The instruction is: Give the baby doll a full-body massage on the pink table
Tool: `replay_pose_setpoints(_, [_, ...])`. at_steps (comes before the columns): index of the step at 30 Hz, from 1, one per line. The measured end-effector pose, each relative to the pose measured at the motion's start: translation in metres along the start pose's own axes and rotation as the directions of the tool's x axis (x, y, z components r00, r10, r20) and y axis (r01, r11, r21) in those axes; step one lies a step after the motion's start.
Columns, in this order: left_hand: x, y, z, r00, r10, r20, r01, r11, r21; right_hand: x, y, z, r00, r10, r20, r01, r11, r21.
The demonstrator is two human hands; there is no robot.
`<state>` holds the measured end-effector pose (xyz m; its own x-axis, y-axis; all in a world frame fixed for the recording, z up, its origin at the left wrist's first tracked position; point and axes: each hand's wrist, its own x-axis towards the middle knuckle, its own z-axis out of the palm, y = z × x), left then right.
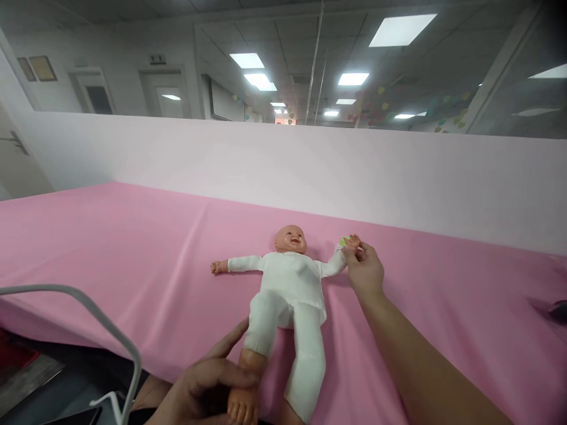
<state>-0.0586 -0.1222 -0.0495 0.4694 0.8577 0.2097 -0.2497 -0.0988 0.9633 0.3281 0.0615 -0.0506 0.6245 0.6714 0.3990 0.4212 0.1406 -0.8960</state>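
Note:
A baby doll (290, 283) with a white cloth body lies on its back, its arms spread and its head toward the wall. My left hand (204, 378) is closed around the doll's lower leg (252, 361), near the bare foot at the bottom of the view. Pinched between the fingers of my right hand (365, 268) is the doll's wrist, on the right side. A lime-green band (344, 241) shows there beside the doll's small hand (353, 240). The doll's other arm (245, 264) rests on the pink sheet, and its other foot is cut off by the frame.
A pink sheet (146, 248) covers the table. Behind it runs a white low wall (283, 159) with glass above. At lower left a grey curved bar (88, 304) crosses in front of the table edge. A dark object (559, 311) lies at the far right.

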Motion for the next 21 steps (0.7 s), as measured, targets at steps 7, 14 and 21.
replay_pose_setpoints(7, [0.058,0.013,0.006,0.992,0.102,0.069,-0.11,0.988,0.112,-0.046,-0.036,0.024,0.872,-0.378,0.311,0.427,0.898,-0.105])
replay_pose_setpoints(14, [0.089,0.011,0.013,0.997,0.019,-0.076,-0.007,0.988,0.156,-0.061,-0.047,0.033,0.571,-0.605,0.555,0.748,0.661,-0.048])
replay_pose_setpoints(21, [0.105,0.011,0.018,0.996,-0.037,-0.087,0.048,0.99,0.134,-0.065,-0.049,0.036,0.473,-0.646,0.6,0.81,0.586,-0.007])
